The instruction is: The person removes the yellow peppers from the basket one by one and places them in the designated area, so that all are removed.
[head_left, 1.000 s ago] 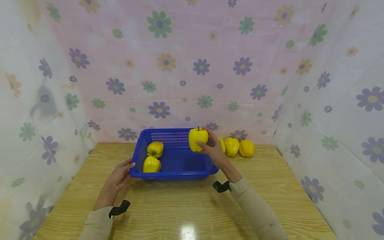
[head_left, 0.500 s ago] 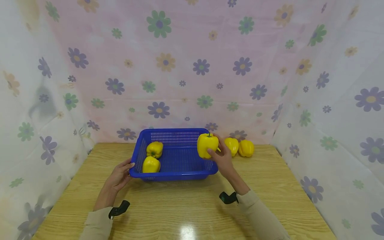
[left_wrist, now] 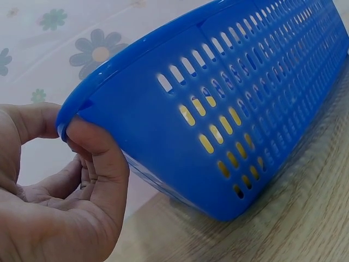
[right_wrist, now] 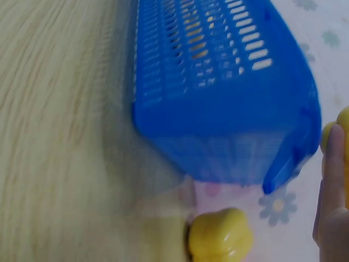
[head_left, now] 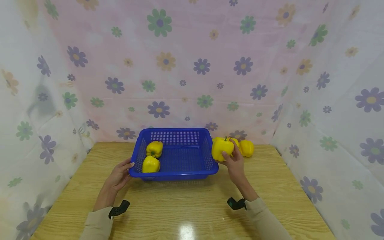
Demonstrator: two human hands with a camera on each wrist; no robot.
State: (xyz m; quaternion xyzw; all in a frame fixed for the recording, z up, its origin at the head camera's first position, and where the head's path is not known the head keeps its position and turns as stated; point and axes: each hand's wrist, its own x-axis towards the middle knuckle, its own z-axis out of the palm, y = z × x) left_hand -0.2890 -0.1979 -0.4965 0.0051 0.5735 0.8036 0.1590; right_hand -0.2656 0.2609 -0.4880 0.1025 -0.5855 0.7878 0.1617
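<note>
A blue perforated plastic basket [head_left: 180, 175] stands on the table with two yellow bell peppers at its left end, one pepper [head_left: 154, 149] behind the other [head_left: 151, 164]. My left hand [head_left: 117, 176] grips the basket's left rim; in the left wrist view, thumb and finger pinch the rim [left_wrist: 92, 82]. My right hand [head_left: 235, 166] holds a yellow bell pepper [head_left: 221, 149] stem up, just outside the basket's right end. In the right wrist view that hand [right_wrist: 332, 202] shows only at the edge, with part of the pepper [right_wrist: 344, 123] beside its fingers.
To the right of the basket a yellow pepper [head_left: 247, 148] sits on the wooden table [head_left: 180, 206], with others partly hidden behind the held one. A pepper [right_wrist: 221, 237] also lies past the basket's end in the right wrist view. Flowered cloth [head_left: 186, 66] encloses the table.
My right hand has carried the pepper rightward and lower, from above the basket's right part to outside its right end. The left hand and the basket have stayed in place.
</note>
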